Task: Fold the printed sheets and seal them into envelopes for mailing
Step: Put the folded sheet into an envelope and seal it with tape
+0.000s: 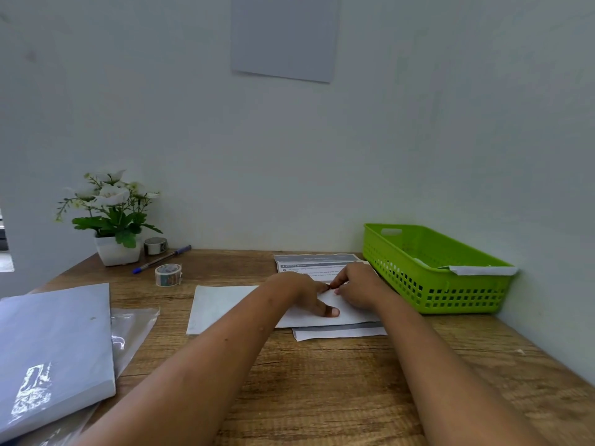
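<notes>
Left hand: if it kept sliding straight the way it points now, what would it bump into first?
Probably the right hand: the left hand points rightward across the white sheet, its fingers almost meeting it; depth is unclear.

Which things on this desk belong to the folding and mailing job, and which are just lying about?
Job: white sheet under left hand and right hand, printed sheet, green basket, tape roll (maybe for sealing).
Lying about: plant, pen, second tape roll, paper pack, plastic sleeve.
</notes>
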A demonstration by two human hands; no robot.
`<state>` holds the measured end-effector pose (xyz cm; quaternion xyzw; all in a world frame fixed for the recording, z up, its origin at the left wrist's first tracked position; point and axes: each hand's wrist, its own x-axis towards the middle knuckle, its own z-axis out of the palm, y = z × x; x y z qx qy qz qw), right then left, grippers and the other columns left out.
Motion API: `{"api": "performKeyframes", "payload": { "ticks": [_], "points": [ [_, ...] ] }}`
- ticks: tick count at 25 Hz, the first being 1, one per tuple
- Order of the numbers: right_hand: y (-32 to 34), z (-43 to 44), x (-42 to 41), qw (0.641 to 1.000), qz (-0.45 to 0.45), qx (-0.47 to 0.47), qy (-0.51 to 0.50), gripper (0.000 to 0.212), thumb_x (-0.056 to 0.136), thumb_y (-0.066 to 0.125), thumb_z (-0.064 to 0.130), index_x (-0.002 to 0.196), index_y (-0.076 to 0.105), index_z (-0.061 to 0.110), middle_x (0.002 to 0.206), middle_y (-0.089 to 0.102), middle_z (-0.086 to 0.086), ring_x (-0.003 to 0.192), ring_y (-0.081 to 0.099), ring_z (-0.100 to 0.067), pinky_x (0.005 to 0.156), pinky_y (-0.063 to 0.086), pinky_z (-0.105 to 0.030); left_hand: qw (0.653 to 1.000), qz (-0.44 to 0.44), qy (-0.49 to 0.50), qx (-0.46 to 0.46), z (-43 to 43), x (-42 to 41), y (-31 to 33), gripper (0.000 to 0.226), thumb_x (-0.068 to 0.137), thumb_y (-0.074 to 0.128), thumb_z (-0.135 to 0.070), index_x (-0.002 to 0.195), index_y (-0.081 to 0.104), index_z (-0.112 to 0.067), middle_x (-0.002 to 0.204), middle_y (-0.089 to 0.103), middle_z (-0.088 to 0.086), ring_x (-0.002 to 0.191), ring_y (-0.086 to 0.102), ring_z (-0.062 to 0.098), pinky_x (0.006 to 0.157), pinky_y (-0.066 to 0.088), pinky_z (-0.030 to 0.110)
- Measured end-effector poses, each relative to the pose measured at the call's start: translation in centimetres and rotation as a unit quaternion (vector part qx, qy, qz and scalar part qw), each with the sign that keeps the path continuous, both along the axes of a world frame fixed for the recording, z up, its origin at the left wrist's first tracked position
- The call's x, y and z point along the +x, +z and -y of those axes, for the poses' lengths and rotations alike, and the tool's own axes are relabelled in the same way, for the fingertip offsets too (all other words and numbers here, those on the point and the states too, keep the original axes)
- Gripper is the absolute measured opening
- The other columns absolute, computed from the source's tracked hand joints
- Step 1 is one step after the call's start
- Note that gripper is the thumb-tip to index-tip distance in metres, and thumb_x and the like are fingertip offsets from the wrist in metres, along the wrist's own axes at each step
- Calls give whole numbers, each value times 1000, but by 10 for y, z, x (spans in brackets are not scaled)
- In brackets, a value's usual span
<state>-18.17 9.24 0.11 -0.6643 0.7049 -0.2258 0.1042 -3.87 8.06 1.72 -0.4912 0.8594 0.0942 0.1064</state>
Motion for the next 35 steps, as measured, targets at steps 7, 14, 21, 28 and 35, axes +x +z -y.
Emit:
{"api": "performKeyframes", "payload": {
  "ticks": [7,14,21,28,35],
  "points": [
    [9,-10,-2,996,-75,29,22,39,91,45,-1,116,69,16,131,60,-8,117,56,-22,98,45,-28,1000,-1,0,4,-1,1,1,78,86,41,-67,151,10,-35,159,15,1,140,28,31,107,37,44],
    [12,-15,-1,984,-173,44,14,47,91,41,1,118,66,30,140,51,-2,124,51,-21,102,44,-35,1000,10,2,0,6,-1,-6,85,82,38,-75,151,7,-35,160,8,3,145,16,31,114,21,53],
    [11,-10,-3,984,-160,83,0,45,92,43,4,122,64,31,138,55,-1,122,54,-22,103,44,-39,1000,4,12,-7,11,-2,-15,94,75,36,-82,151,6,-34,160,5,4,146,12,31,114,18,56],
    [18,-19,2,976,-203,77,12,44,92,45,5,120,64,32,140,51,-2,124,51,-22,102,45,-38,999,-2,19,-43,8,-2,-22,101,68,32,-89,150,8,-36,160,7,2,145,16,33,113,21,55],
    [24,-18,2,971,-203,123,31,52,93,39,-3,121,64,32,136,54,-3,119,54,-23,103,44,-37,998,5,22,-53,4,0,-22,106,62,31,-93,149,6,-39,160,6,0,145,14,35,113,20,56]
  ]
}}
